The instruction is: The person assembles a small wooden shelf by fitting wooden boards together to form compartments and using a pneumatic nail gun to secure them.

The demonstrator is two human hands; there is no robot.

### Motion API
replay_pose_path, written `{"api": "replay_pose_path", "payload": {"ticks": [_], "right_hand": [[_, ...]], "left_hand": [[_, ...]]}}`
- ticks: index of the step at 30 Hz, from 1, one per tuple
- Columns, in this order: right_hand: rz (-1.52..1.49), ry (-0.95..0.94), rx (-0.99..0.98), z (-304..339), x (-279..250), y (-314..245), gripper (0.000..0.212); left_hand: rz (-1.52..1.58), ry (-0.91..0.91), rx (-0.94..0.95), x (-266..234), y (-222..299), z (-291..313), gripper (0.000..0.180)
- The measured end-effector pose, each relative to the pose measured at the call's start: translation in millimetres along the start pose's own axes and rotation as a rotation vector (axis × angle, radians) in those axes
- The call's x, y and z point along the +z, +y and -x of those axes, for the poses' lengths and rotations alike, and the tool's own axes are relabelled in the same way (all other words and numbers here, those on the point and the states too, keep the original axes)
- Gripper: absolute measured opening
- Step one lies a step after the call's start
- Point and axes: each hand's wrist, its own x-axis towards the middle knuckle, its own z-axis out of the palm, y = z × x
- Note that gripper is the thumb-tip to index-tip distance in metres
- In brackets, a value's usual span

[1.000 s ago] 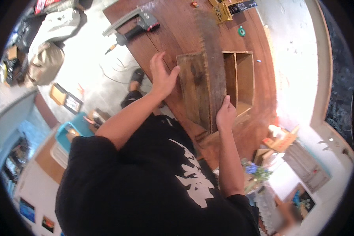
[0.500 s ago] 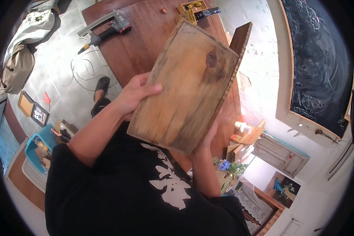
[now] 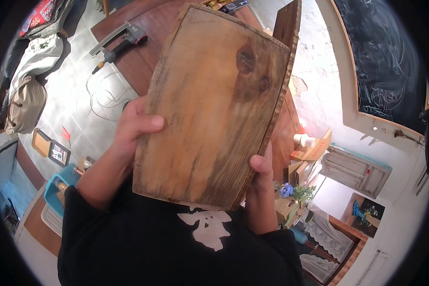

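Note:
Both hands hold up a wooden panel assembly, close before my chest. Its broad face is weathered, yellow-brown wood with two dark knots near the upper right. A second board joins its right edge at an angle and sticks out past the far end. My left hand grips the left edge, thumb on the face and fingers hidden behind. At the lower right edge, my right hand is closed round the wood, its thumb showing and most fingers out of sight.
A nail gun with a hose lies on the brown wooden table beyond my left hand. Blue flowers, a cardboard box and a white bottle stand to the right. A chalkboard hangs on the wall.
The wooden panel assembly has come nearer and turned slightly more upright. My right thumb now shows on its right edge. My left hand has shifted left with the panel.

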Motion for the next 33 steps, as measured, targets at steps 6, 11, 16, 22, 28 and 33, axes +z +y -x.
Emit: {"api": "replay_pose_path", "payload": {"ticks": [6, 11, 16, 22, 28, 33], "right_hand": [[-0.02, 0.0, -0.024, 11, 6, -5, 0.105], [-0.019, -0.027, -0.04, 18, 6, -6, 0.109], [-0.039, -0.032, -0.091, 27, 13, -8, 0.114], [-0.103, -0.053, -0.137, 36, 14, -5, 0.117], [-0.159, -0.02, -0.119, 40, 19, -8, 0.118], [-0.144, -0.016, -0.131, 41, 17, -7, 0.118]], "left_hand": [[0.022, -0.004, 0.022, 11, 1, 4, 0.072], [0.089, -0.049, 0.07, 16, -1, 4, 0.08], [0.167, -0.115, 0.047, 9, -3, 5, 0.079], [0.261, -0.151, -0.021, 3, -3, 9, 0.079], [0.295, -0.122, -0.049, 10, -5, 10, 0.077], [0.31, -0.145, -0.05, 13, -3, 11, 0.075]]}}
